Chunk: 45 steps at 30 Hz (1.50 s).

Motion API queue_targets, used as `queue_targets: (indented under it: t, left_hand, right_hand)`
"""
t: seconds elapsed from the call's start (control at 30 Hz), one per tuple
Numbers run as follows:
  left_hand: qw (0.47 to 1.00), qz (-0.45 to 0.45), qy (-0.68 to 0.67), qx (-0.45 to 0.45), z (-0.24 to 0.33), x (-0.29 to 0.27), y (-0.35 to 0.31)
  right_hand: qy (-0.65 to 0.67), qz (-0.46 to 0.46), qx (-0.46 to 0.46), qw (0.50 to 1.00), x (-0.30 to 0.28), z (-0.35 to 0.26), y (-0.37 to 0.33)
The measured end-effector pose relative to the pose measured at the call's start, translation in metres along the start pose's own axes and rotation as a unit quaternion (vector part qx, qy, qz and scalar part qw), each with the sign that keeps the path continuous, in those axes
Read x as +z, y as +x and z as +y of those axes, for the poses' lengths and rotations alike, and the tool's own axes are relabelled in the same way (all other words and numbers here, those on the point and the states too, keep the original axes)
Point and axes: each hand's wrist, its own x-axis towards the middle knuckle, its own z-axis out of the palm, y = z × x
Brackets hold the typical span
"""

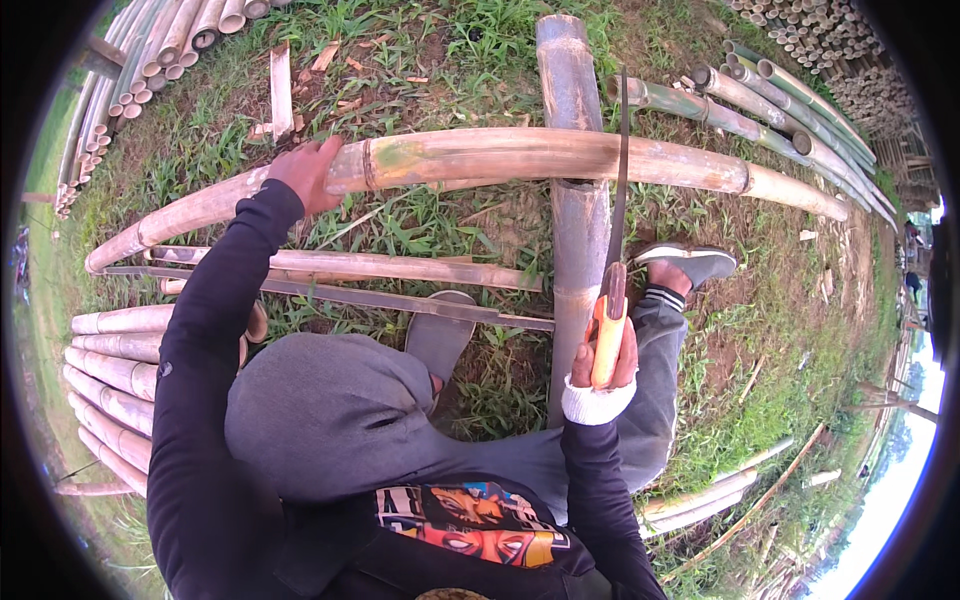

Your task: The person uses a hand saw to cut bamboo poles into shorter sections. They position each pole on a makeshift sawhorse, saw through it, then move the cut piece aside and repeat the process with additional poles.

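Observation:
A long, pale bamboo pole (470,155) lies crosswise in front of me, over a thicker grey bamboo log (575,265) that runs away from me. My left hand (308,175) is wrapped over the pole, left of the log and beside a joint ring. In my right hand (607,358), above a white cuff, is the orange and yellow handle of a hand saw (619,190). Its long dark blade points away from me and crosses the pole just right of the log. Whether the teeth have cut into the bamboo, I cannot tell.
Split bamboo strips (400,270) lie on the grass between the pole and my left shoe (440,335). My right shoe (690,262) is right of the log. Bamboo stacks stand at near left (115,375), far left (165,60) and far right (800,105).

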Motion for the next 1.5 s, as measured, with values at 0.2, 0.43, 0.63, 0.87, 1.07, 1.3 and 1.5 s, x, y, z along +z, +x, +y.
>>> queue_targets:
  t: [0.2,0.43,0.63,0.87,1.07,1.3,1.5]
  left_hand:
    - [0.99,0.043,0.086,0.103,0.01,-0.031,-0.004]
    - [0.974,0.103,-0.04,0.197,0.098,-0.049,0.054]
    - [0.948,0.029,-0.317,0.03,0.201,-0.032,0.103]
    - [0.962,0.011,-0.271,-0.027,0.214,-0.037,0.1]
    - [0.951,-0.028,-0.305,-0.044,0.215,-0.042,0.1]
    - [0.953,-0.008,-0.301,-0.042,0.213,-0.038,0.106]
    - [0.958,-0.001,-0.283,-0.054,0.216,-0.035,0.107]
  right_hand:
    - [0.175,0.019,0.155,0.972,-0.004,-0.014,0.019]
    - [0.179,0.055,0.116,0.975,-0.01,-0.05,0.018]
    - [0.177,0.01,0.131,0.975,-0.007,-0.058,0.0]
    - [0.145,0.04,0.039,0.988,-0.001,-0.054,-0.004]
    - [0.125,0.018,0.037,0.991,-0.001,-0.058,-0.004]
    - [0.11,-0.006,0.088,0.99,-0.005,-0.052,-0.014]
    - [0.198,-0.035,0.064,0.978,0.01,-0.047,0.013]
